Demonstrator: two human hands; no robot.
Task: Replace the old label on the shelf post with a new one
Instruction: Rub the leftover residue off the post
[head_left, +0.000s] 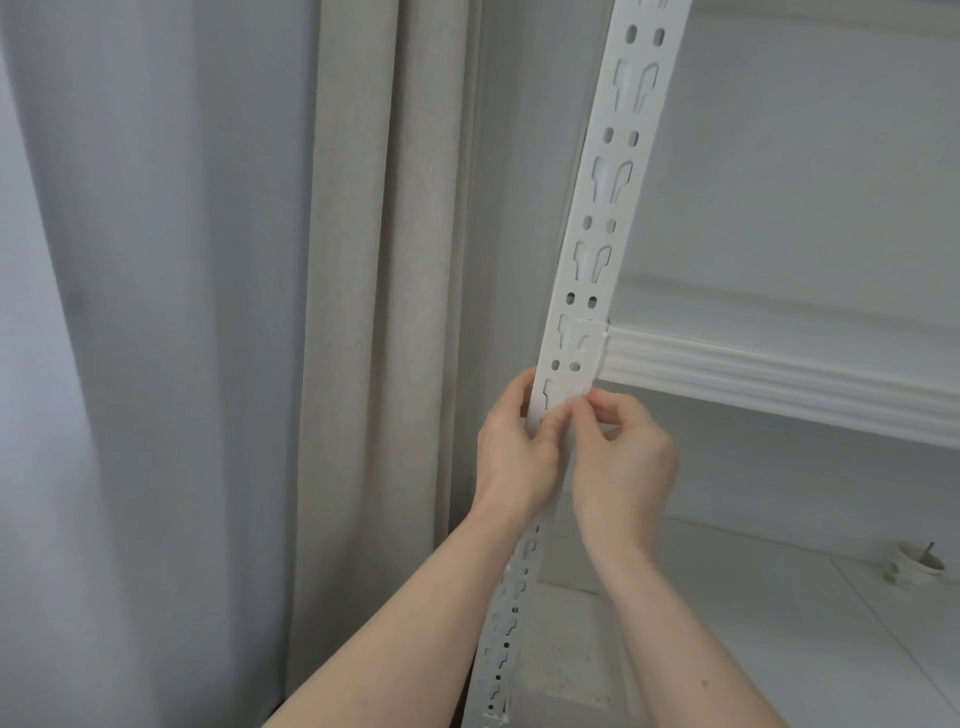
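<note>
Your left hand (511, 447) grips the post (589, 260) just below the shelf (779, 384); your right hand (618, 447) pinches at a pale label (582, 358) on its face. Old or new, you cannot tell, so the swap looks unfinished

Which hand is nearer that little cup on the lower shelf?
Right. The right hand is at the post, on the cup's side; the left hand grips the post's far edge.
</note>
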